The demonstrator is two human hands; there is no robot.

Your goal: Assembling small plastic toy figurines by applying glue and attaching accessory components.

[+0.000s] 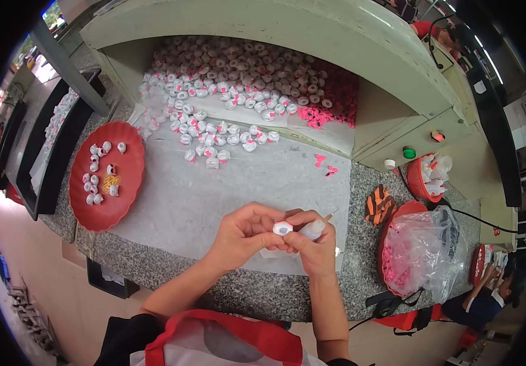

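Note:
Over the near edge of the worktop, my left hand (246, 233) pinches a small white rounded plastic piece (283, 228) with a red rim and a grey patch. My right hand (319, 251) touches the same piece with its fingertips. Tucked in that hand is a small translucent squeeze bottle (313, 229), its thin tip pointing up and right. Beyond my hands, many similar white pieces with pink parts (212, 139) lie on a grey sheet (171, 195). Two small pink parts (320, 160) rest on the sheet's right side.
A red scalloped tray (105, 213) with several white pieces stands left. Under a pale green shelf (263, 23) lie heaped pieces. To the right are a striped cloth (380, 204), a red basket (418, 183), a plastic bag (434, 244) over pink parts, and cables. Another person works far right.

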